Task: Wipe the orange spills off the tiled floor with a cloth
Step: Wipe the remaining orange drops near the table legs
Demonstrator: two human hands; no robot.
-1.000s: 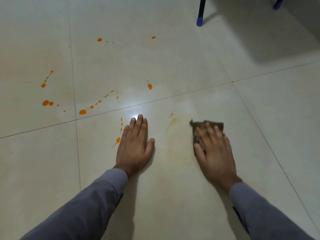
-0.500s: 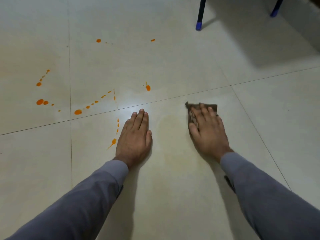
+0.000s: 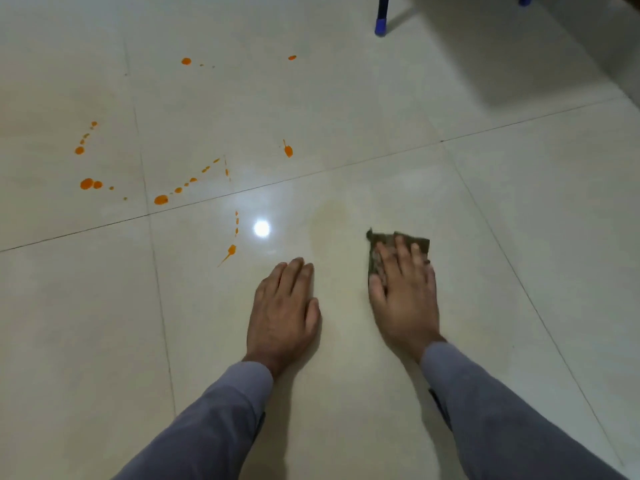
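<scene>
On the tiled floor point(image 3: 519, 271), both hands flat, fingers straight: right hand point(image 3: 403, 289) atop brown cloth point(image 3: 420, 242), left hand point(image 3: 284, 306) bare beside orange spills point(image 3: 161, 199).

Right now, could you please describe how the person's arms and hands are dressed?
Both arms wear plain grey long sleeves, the left sleeve and right sleeve ending at the wrists. The left hand and right hand are bare: no gloves, rings or watch visible.

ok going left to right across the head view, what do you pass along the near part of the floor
streaked orange drop → left hand flat on the tile → right hand pressing the brown cloth
</scene>
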